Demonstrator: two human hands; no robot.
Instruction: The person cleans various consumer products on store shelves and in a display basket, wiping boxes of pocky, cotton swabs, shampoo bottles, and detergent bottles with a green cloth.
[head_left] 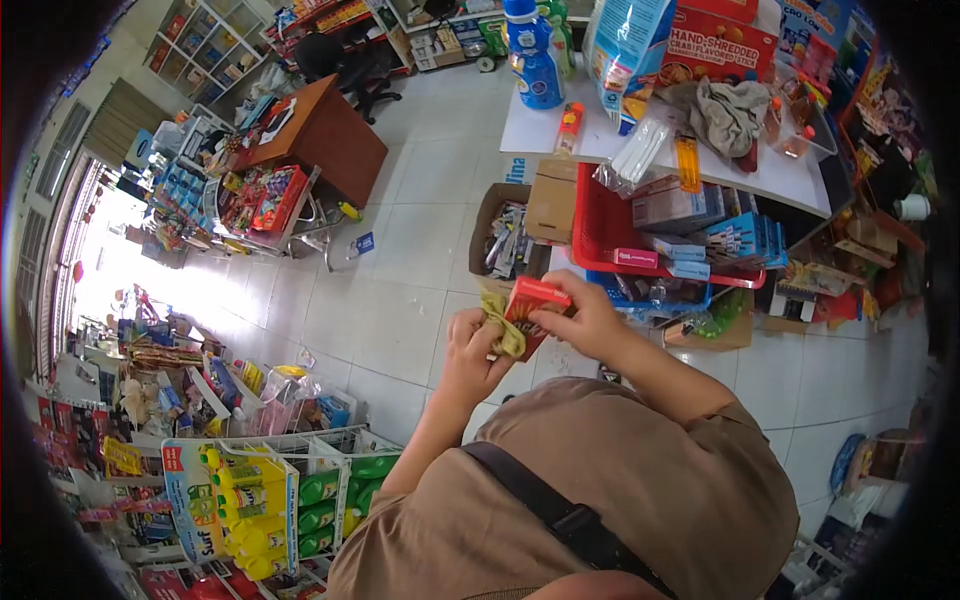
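A small red box (pixel 540 297) is held in front of my body, near the middle of the view. My right hand (pixel 583 318) grips it from the right, with the thumb on its face. My left hand (pixel 472 345) holds a yellow-green cloth (pixel 510 338) bunched against the box's left side. Just beyond the hands stands an open cardboard box (pixel 487 232) with small packets inside.
On the right, a white table (pixel 530 132) bears a blue bottle (pixel 537 60), bags and a grey cloth (pixel 728 118). Below it are a red basket (pixel 592 215) and a blue basket (pixel 640 290). Yellow bottles (pixel 255 500) fill a rack at lower left. A brown desk (pixel 335 145) stands farther off.
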